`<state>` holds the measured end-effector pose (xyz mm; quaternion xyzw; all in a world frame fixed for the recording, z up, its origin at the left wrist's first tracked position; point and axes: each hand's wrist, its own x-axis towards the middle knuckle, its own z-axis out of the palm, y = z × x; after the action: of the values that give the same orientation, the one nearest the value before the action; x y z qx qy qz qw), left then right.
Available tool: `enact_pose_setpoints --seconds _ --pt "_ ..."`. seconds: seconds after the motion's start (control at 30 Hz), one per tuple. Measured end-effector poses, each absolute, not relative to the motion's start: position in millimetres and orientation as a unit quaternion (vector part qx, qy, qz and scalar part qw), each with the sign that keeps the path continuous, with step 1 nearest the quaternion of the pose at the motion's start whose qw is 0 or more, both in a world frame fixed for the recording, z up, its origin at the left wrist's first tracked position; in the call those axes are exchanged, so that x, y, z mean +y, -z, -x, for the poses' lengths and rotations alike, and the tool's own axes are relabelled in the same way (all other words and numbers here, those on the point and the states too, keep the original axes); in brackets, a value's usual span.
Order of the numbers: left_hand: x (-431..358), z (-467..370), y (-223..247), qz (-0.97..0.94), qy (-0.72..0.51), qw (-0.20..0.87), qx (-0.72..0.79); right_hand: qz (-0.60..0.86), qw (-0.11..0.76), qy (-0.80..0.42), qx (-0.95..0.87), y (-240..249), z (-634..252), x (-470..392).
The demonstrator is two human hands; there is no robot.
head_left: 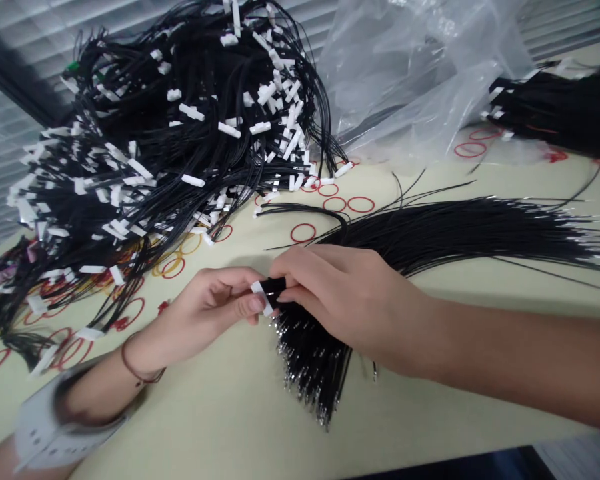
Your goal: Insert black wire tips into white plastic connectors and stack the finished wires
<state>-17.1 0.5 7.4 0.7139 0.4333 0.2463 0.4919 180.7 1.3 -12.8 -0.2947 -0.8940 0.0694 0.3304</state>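
Between thumb and fingers, my left hand [215, 307] grips a small white connector [262, 298]. Several black wires run out of its right side. My right hand [360, 300] pinches those wires close to the connector; the very tips of its fingers partly cover them. Under my right hand lies a thick bundle of loose black wires [460, 233]. Its near ends [310, 367] carry shiny metal terminals and fan out below the fingers. The far ends spread to the right, tipped in silver.
A large heap of black wires with white connectors [195, 120] fills the upper left. Red rubber bands [303, 233] are scattered over the pale table [220, 413]. A clear plastic bag [410, 80] lies behind, with another dark wire bundle [570, 113] at the right.
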Motion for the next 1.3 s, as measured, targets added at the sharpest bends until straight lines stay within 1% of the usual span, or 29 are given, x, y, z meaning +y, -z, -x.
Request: enact_pose_setpoints --seconds 0.1,0.3,0.53,0.63,0.7,0.77,0.9,1.07,1.13,1.23,1.3 --pt "0.7 16.0 -7.3 -0.716 -0.244 0.489 0.435 0.287 0.336 -0.074 -0.894 10.6 -180.3 1.2" --pt "0.4 16.6 -5.8 -0.722 -0.242 0.491 0.424 0.244 0.319 -0.090 -0.911 5.8 -182.3 2.0" --pt "-5.9 15.9 -2.6 -0.733 -0.217 0.461 0.451 0.223 0.345 -0.086 -0.908 8.1 -183.0 3.5" --pt "-5.5 15.6 -2.7 -0.739 -0.227 0.456 0.439 0.213 0.328 -0.115 -0.913 4.1 -184.9 4.2" --pt "-5.0 16.5 -2.5 -0.740 -0.221 0.458 0.441 0.206 0.304 -0.145 -0.919 0.1 -185.8 4.0" --pt "-5.1 17.4 -1.7 -0.738 -0.212 0.459 0.446 0.199 0.298 -0.161 -0.920 -2.8 -185.9 3.0" --pt "-7.9 16.4 0.3 -0.745 -0.215 0.451 0.441 0.202 0.313 -0.144 -0.917 -3.4 -185.5 0.1" --pt "-9.1 12.3 -2.4 -0.741 -0.243 0.450 0.436 0.187 0.301 -0.139 -0.925 -3.0 -185.7 2.6" --pt "-7.9 11.6 -4.7 -0.728 -0.262 0.460 0.436 0.188 0.315 -0.140 -0.920 -6.3 -187.3 7.5" --pt "-6.2 10.8 -7.8 -0.711 -0.281 0.456 0.455 0.238 0.363 -0.129 -0.891 -16.4 -196.2 19.6" --pt "-5.6 9.9 -9.4 -0.708 -0.279 0.445 0.472 0.268 0.366 -0.136 -0.881 -24.0 -207.4 29.7"
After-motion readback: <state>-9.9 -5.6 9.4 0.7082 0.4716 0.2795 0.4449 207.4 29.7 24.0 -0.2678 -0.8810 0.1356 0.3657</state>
